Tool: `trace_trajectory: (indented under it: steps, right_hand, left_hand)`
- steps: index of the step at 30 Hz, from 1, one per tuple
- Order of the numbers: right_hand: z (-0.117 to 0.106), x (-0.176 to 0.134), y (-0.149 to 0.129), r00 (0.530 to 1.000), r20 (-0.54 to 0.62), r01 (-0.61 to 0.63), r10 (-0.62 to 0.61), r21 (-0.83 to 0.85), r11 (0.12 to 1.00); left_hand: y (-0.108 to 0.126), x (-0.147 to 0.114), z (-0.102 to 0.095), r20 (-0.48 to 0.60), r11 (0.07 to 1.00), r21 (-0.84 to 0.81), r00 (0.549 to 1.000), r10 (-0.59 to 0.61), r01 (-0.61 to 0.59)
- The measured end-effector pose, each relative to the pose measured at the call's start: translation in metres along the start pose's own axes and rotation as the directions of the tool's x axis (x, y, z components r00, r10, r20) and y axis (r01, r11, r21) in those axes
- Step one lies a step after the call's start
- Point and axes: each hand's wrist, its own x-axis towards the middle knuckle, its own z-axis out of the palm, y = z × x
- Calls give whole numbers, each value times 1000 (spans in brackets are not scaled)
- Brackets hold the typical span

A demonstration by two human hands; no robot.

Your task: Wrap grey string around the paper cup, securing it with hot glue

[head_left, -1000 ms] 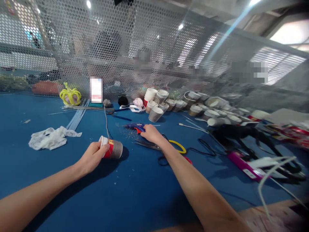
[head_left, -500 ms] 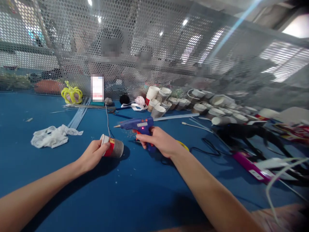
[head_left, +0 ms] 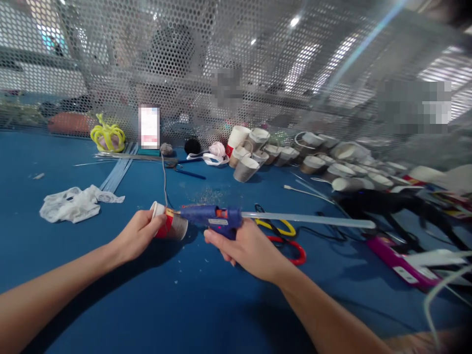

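Observation:
My left hand (head_left: 142,231) is closed around the rim end of a paper cup (head_left: 176,228), which lies tilted on its side. The cup is red and white, with grey yarn wound over its base end. A strand of grey yarn (head_left: 164,182) runs from the cup back to a small grey ball (head_left: 167,149). Gripped in my right hand (head_left: 250,248) is a blue hot glue gun (head_left: 210,216) with a long clear glue stick (head_left: 313,219) sticking out behind. Its nozzle tip is at the cup's red side; whether they touch I cannot tell.
Scissors with yellow and red handles (head_left: 301,253) lie behind my right hand. Several yarn-wrapped cups (head_left: 246,169) stand along the mesh screen (head_left: 184,64). A phone (head_left: 149,127) stands upright at the back. White lace (head_left: 70,205) lies left, a purple power strip (head_left: 400,260) right.
My right hand has brought the glue gun left and down, its nozzle now at the cup. The scissors' handles have come into fuller view. My left hand stays on the cup.

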Motion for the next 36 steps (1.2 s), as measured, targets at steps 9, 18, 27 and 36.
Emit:
trace_trajectory:
  steps: [9,18,27,36]
  right_hand:
    - [2,-2,-3,997,-27,62,-66,-133,989]
    - [6,-4,-4,974,-99,149,-203,-393,907]
    - [8,-7,-3,965,-86,183,-246,-447,875]
    - [10,-8,-3,952,-95,215,-292,-473,855]
  left_hand:
    - [3,-2,0,-2,1000,-14,1000,-15,15]
    - [2,0,1,2,999,-39,1000,-8,8]
    - [5,-1,1,52,990,-130,997,-52,58]
    - [3,0,0,3,993,-102,999,-51,51]
